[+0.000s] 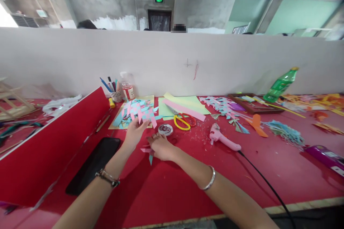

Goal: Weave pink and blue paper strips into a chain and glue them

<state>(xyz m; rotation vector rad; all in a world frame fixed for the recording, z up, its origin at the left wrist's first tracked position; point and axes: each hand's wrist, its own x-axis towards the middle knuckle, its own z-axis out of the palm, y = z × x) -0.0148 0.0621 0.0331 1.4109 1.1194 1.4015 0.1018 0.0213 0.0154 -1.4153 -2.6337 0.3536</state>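
Note:
My left hand (135,132) is closed at the near edge of a heap of pink and light-blue paper pieces (139,109), with a pink piece at its fingertips. Just to the right and nearer, my right hand (161,146) is curled low over the red table, and a few pink and blue paper slips (151,160) stick out from under it. Its palm side is hidden. Beyond that hand lies a round white lid-like disc (165,129) with dark red cord coiled on it. Scissors (182,122) with yellow and red handles rest to the right.
A pink glue gun (224,140) trails a black cable. On the left are a black phone (94,164) and a red board (59,146). Behind stand a pen cup (116,96) and a bottle (127,87). A paper garland (221,107) and green bottle (281,85) are at right.

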